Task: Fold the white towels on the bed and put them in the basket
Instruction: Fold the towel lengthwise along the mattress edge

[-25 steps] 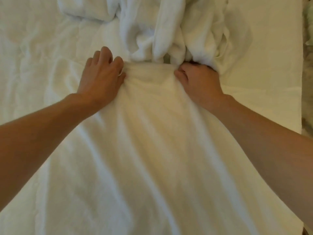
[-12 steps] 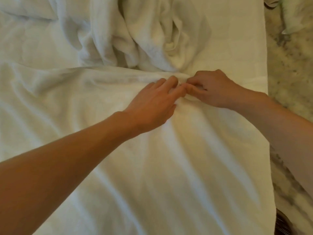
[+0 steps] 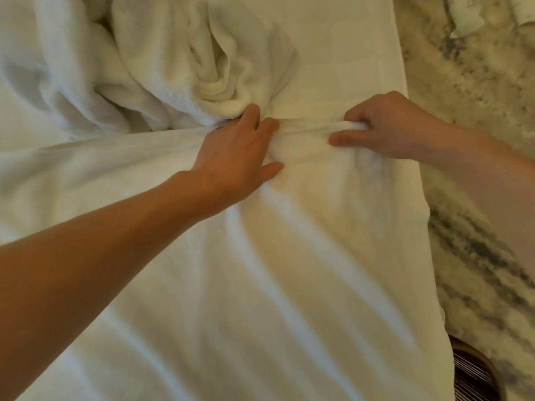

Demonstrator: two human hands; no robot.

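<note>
A large white towel lies spread over the bed, its far edge bunched into a ridge across the middle of the view. My left hand presses on that far edge, fingers curled into the cloth. My right hand pinches the same edge near the bed's right side, a fold of towel gripped in its fingers. A heap of crumpled white towels lies just beyond both hands. No basket can be made out for certain.
The white bed ends at its right edge, where a mottled marble floor begins. A dark striped round object shows at the bottom right corner. Pale cloth lies on the floor at top right.
The hands met at the towel's far edge half a second ago; the right hand has since slid right along the edge and they are apart. The view has shifted rightwards.
</note>
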